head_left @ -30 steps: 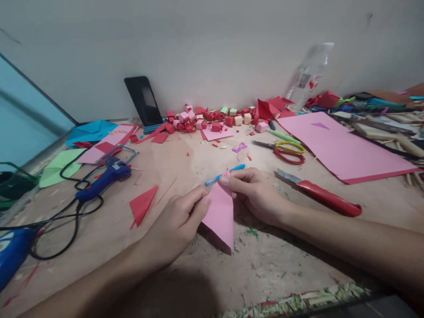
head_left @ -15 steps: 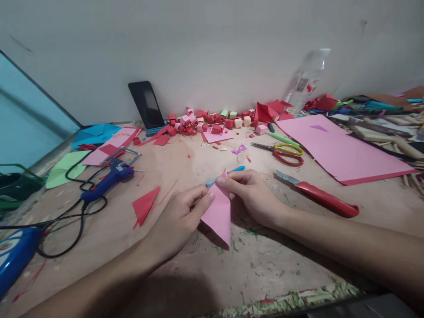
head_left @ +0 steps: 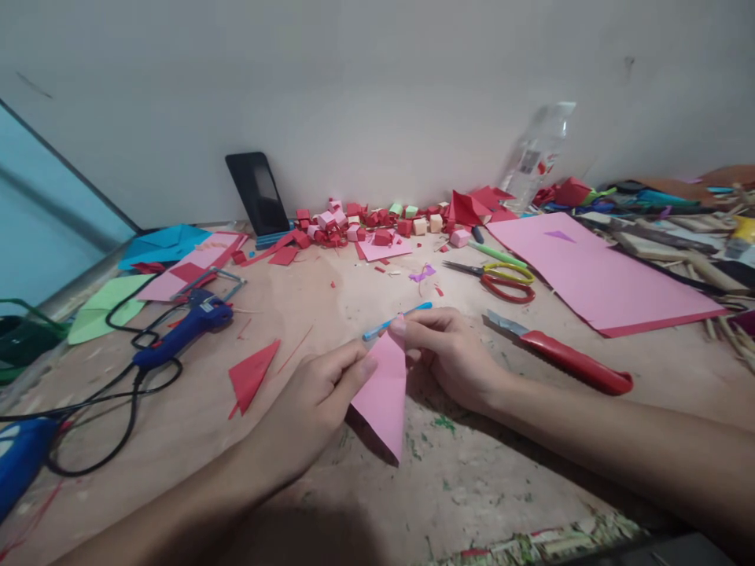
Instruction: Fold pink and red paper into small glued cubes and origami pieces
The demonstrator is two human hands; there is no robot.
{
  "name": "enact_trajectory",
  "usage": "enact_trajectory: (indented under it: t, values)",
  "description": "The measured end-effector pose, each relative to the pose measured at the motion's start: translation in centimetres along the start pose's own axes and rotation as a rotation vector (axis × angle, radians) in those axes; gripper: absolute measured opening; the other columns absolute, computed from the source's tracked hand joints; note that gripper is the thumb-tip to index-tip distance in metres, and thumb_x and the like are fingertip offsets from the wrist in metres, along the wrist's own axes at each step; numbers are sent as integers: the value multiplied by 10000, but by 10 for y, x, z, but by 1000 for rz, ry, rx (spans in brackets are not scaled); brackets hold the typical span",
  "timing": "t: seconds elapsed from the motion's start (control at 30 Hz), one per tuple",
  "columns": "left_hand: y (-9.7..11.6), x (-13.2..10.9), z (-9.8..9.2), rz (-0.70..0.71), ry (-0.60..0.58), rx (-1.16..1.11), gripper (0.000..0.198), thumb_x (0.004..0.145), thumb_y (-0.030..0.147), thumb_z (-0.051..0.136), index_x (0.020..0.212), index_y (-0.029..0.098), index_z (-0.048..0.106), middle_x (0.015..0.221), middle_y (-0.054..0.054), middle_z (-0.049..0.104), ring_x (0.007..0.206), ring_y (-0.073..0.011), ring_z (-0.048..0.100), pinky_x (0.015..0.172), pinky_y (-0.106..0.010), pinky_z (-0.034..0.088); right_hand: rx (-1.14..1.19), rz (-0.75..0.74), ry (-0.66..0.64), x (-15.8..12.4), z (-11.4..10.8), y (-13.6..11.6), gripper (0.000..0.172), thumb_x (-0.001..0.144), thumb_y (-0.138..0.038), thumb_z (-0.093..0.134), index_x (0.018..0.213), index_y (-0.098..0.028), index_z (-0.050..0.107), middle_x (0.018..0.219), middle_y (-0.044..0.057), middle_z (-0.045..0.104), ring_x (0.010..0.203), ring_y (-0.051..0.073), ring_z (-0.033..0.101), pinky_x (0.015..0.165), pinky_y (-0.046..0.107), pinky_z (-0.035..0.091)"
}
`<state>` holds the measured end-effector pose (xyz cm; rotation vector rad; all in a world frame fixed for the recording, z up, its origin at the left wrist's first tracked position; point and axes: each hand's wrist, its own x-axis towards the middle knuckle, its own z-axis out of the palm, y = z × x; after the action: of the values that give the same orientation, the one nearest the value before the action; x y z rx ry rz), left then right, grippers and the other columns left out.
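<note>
Holding the pink paper [head_left: 382, 389] toward the near edge of the bench [head_left: 495, 464], we pinch its left side with our left hand [head_left: 324, 393] and its far corner with our right hand [head_left: 453, 352], probably so that it cannot slip.

Left hand [head_left: 331, 391] pinching, right hand [head_left: 451, 352] pinching, forearms [head_left: 590, 424] angled inward

The folded pink piece [head_left: 383, 393] is smooth, matt paper, as is the large pink sheet [head_left: 602, 275]. The counter [head_left: 489, 487] looks like bare wood, scuffed and rough in patches. The cutter [head_left: 546, 346] has a glossy plastic handle [head_left: 578, 362] and a metal blade [head_left: 506, 323]; the glue gun [head_left: 177, 338] is smooth plastic, the bottle [head_left: 536, 161] clear, shiny plastic, the phone [head_left: 258, 192] glossy.
</note>
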<state>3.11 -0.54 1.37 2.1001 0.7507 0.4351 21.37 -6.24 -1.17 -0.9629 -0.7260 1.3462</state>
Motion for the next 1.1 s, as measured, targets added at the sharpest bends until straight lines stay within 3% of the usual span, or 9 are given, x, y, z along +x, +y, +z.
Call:
enact_trajectory:
  t: [0.27, 0.43, 0.7, 0.8, 0.93, 1.1]
  values:
    - [-3, 1, -2, -23, -20, -19, 415, 1028, 410, 474, 674, 200, 425, 652, 43, 431, 627, -138, 435, 600, -278, 317, 44, 1, 32, 0, 5, -3, 390, 730, -381, 860, 516, -170, 612, 497, -29, 495, 474, 92, 432, 499, 250, 374]
    - [0, 1, -2, -18, -37, -29, 424, 1027, 419, 482, 669, 198, 426, 649, 44, 412, 626, -136, 415, 601, -279, 305, 81, -2, 59, 1, 7, -7, 311, 652, -275, 852, 507, -157, 604, 483, -30, 475, 460, 89, 414, 473, 240, 372]
    - [-5, 0, -3, -50, 56, -21, 420, 1032, 473, 466, 716, 198, 502, 697, 30, 479, 685, -157, 477, 649, -286, 355, 0, -12, 8, 3, 4, 2, 395, 832, -513, 767, 702, -150, 678, 624, 24, 611, 524, 121, 525, 504, 257, 448]
    - [-6, 1, -3, -47, 100, -10, 421, 1029, 488, 471, 728, 199, 532, 703, 27, 504, 691, -163, 491, 652, -289, 363, -127, -32, -18, 2, 3, 0, 463, 819, -569, 778, 655, -161, 635, 596, -8, 562, 492, 99, 479, 493, 248, 410]
    - [-5, 1, -2, -41, 111, -45, 396, 1028, 455, 459, 745, 196, 558, 713, 22, 507, 697, -164, 497, 654, -284, 373, -268, -65, -97, 0, 1, -3, 475, 781, -504, 814, 549, -171, 567, 550, -32, 480, 510, 87, 405, 514, 250, 356]
    - [-1, -1, 2, -75, 95, -137, 430, 1003, 484, 508, 683, 199, 472, 679, 33, 416, 645, -145, 435, 610, -263, 341, -294, -106, -83, 0, -1, -2, 442, 772, -437, 796, 515, -180, 544, 537, -43, 432, 523, 90, 347, 538, 263, 326]
